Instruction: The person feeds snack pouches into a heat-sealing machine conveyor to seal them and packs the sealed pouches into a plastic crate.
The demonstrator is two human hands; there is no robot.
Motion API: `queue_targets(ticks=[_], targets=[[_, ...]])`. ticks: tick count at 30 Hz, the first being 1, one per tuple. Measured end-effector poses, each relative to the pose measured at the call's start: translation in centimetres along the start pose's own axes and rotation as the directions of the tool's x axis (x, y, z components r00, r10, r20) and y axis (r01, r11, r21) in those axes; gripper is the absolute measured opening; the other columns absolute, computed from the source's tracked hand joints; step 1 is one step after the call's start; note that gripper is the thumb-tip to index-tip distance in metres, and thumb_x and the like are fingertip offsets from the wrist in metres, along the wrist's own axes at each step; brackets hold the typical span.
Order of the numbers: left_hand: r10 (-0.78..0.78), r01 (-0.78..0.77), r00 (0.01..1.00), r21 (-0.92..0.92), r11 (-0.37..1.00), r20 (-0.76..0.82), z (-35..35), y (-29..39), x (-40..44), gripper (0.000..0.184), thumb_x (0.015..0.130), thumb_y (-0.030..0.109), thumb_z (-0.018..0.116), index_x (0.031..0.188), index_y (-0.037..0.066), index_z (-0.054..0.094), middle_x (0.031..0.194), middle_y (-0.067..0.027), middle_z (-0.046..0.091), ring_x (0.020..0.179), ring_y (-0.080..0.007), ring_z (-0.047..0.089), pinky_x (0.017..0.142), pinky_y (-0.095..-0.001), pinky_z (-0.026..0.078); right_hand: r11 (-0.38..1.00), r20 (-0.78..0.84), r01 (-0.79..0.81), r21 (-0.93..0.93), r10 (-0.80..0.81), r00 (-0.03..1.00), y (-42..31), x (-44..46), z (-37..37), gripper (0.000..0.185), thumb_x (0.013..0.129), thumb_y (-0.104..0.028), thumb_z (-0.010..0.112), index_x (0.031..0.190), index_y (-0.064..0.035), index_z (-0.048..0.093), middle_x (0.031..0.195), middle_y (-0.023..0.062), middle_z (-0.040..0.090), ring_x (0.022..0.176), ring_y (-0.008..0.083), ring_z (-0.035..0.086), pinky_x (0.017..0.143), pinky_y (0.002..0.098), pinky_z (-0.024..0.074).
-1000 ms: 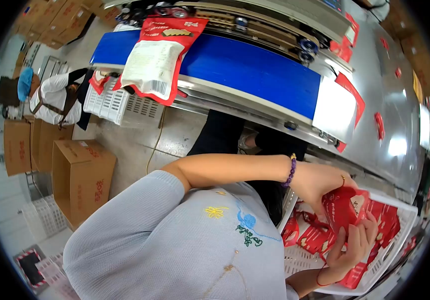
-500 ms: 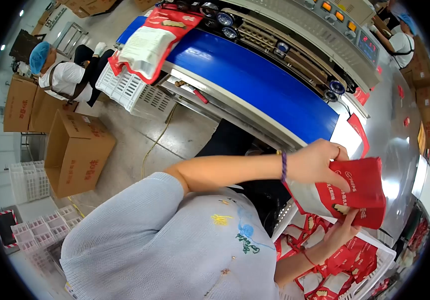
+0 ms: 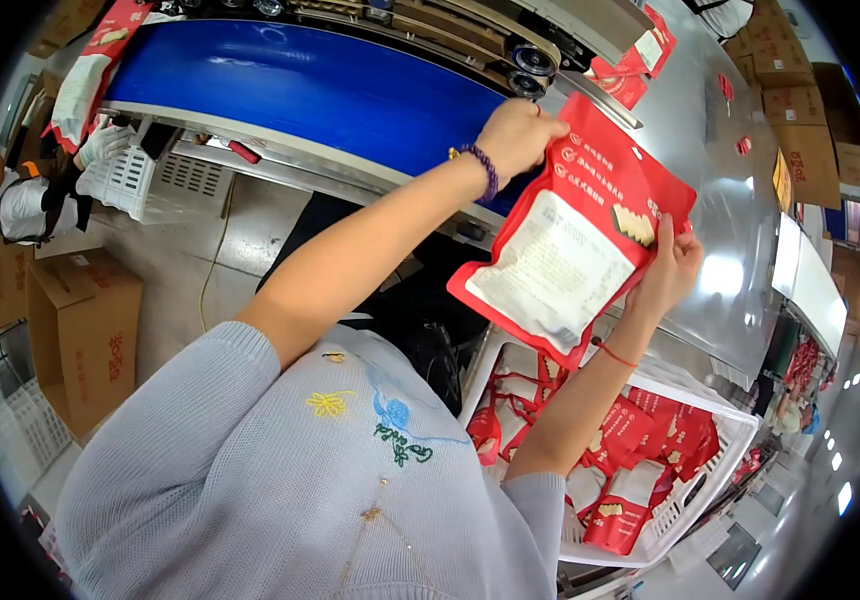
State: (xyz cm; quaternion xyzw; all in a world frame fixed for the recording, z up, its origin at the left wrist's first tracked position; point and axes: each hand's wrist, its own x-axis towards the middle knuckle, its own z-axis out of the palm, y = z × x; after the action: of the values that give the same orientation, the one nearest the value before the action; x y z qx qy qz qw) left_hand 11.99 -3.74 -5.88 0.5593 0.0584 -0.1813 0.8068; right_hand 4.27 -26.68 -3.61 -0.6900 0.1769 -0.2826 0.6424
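Note:
A red and white printed pouch (image 3: 560,262) hangs tilted between my two hands, its white text panel facing me. My left hand (image 3: 512,138), with a purple beaded bracelet at the wrist, pinches its upper left edge. On the opposite edge, my right hand (image 3: 672,268) grips it with the thumb on the front. Just behind my left hand runs the blue conveyor belt (image 3: 320,85) of a sealing machine. Below my right forearm, a white plastic crate (image 3: 740,440) holds several similar red pouches (image 3: 640,430).
Rollers (image 3: 532,70) line the machine above the belt. Another pouch (image 3: 85,90) lies at the belt's left end, near a co-worker's gloved hand (image 3: 105,145). A steel table (image 3: 730,210) extends to the right, with more red packs (image 3: 640,55). An open cardboard box (image 3: 85,330) stands left.
The pouch has been turned and spread, so its text panel now faces me. Both hands have moved up toward the belt's right end. My view has shifted right.

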Motion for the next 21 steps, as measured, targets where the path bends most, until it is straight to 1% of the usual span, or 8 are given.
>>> queue_targets(ticks=[3, 7, 9, 11, 13, 17, 19, 21], targets=[[0.070, -0.067, 0.994, 0.033, 0.997, -0.088, -1.1, 1.8, 0.5, 0.023, 0.087, 0.017, 0.064, 0.068, 0.007, 0.056, 0.059, 0.0013, 0.051, 0.044, -0.0058, 0.038, 0.039, -0.0226, 0.025, 0.998, 0.108, 0.036, -0.053, -0.030, 0.994, 0.3, 1.7, 2.0, 0.029, 0.086, -0.004, 0.071, 0.085, -0.0076, 0.043, 0.070, 0.0030, 0.058, 0.066, 0.0060, 0.053, 0.058, 0.0199, 0.0398], [0.145, -0.125, 0.972, 0.113, 0.986, -0.187, -4.1, 2.8, 0.8, 0.021, 0.086, 0.021, 0.067, 0.077, 0.004, 0.059, 0.059, 0.0010, 0.051, 0.044, -0.0067, 0.039, 0.038, -0.0228, 0.025, 1.000, 0.147, 0.029, 0.001, -0.029, 0.989, 1.2, 2.2, 6.0, 0.030, 0.084, -0.007, 0.073, 0.078, -0.0084, 0.044, 0.072, 0.0002, 0.055, 0.065, 0.0042, 0.049, 0.054, 0.0204, 0.0383], [0.086, -0.043, 0.985, 0.270, 0.962, -0.151, -5.5, 3.3, 0.4, 0.034, 0.085, 0.030, 0.070, 0.097, -0.002, 0.065, 0.065, -0.0009, 0.057, 0.049, -0.0068, 0.046, 0.041, -0.0210, 0.031, 0.984, 0.114, 0.103, -0.147, -0.087, 0.990, 1.7, 2.4, 6.7, 0.029, 0.083, -0.012, 0.075, 0.078, -0.0064, 0.047, 0.075, 0.0005, 0.056, 0.068, 0.0052, 0.050, 0.056, 0.0216, 0.0403], [0.198, -0.151, 0.979, 0.446, 0.882, -0.059, -7.5, 3.9, -0.4, 0.039, 0.089, 0.039, 0.064, 0.102, 0.003, 0.068, 0.077, -0.0025, 0.064, 0.054, -0.0063, 0.049, 0.044, -0.0200, 0.034, 0.980, 0.121, 0.017, -0.196, 0.007, 0.993, 1.6, 2.2, 6.8, 0.029, 0.082, -0.016, 0.077, 0.080, -0.0039, 0.051, 0.077, 0.0002, 0.056, 0.070, 0.0064, 0.050, 0.059, 0.0226, 0.0422], [0.171, -0.160, 0.985, 0.531, 0.832, 0.029, -10.4, 4.5, -0.8, 0.043, 0.092, 0.042, 0.060, 0.105, 0.003, 0.069, 0.094, -0.0069, 0.064, 0.055, -0.0041, 0.048, 0.042, -0.0175, 0.031, 0.995, 0.134, -0.063, -0.083, 0.074, 0.988, 2.8, 2.1, 5.4, 0.030, 0.080, -0.019, 0.078, 0.085, 0.0006, 0.056, 0.078, 0.0035, 0.060, 0.070, 0.0086, 0.053, 0.063, 0.0229, 0.0440], [0.261, -0.202, 0.965, 0.553, 0.808, -0.028, -12.2, 5.5, -2.8, 0.041, 0.093, 0.039, 0.061, 0.101, 0.000, 0.070, 0.080, -0.0009, 0.056, 0.051, -0.0023, 0.043, 0.039, -0.0177, 0.026, 0.999, 0.152, -0.045, 0.002, 0.044, 0.987, 2.9, 1.8, 5.9, 0.031, 0.080, -0.022, 0.078, 0.081, -0.0025, 0.053, 0.074, 0.0025, 0.061, 0.066, 0.0087, 0.052, 0.063, 0.0243, 0.0444], [0.281, -0.177, 0.951, 0.520, 0.836, -0.129, -13.2, 5.7, -4.3, 0.035, 0.092, 0.034, 0.063, 0.096, 0.000, 0.071, 0.072, 0.0016, 0.054, 0.049, -0.0021, 0.039, 0.040, -0.0189, 0.022, 0.971, 0.065, 0.006, -0.239, 0.010, 0.998, 2.7, 2.1, 6.7, 0.030, 0.080, -0.020, 0.078, 0.080, -0.0034, 0.052, 0.073, 0.0013, 0.061, 0.066, 0.0077, 0.051, 0.061, 0.0234, 0.0434], [0.339, -0.193, 0.920, 0.529, 0.827, -0.195, -14.1, 5.9, -6.0, 0.033, 0.093, 0.032, 0.063, 0.094, 0.000, 0.072, 0.069, 0.0035, 0.053, 0.048, -0.0012, 0.036, 0.041, -0.0189, 0.022, 0.971, 0.064, 0.029, -0.236, -0.014, 0.998, 2.5, 1.7, 7.3, 0.028, 0.080, -0.016, 0.077, 0.078, -0.0051, 0.051, 0.071, -0.0004, 0.058, 0.064, 0.0063, 0.049, 0.058, 0.0227, 0.0418]])
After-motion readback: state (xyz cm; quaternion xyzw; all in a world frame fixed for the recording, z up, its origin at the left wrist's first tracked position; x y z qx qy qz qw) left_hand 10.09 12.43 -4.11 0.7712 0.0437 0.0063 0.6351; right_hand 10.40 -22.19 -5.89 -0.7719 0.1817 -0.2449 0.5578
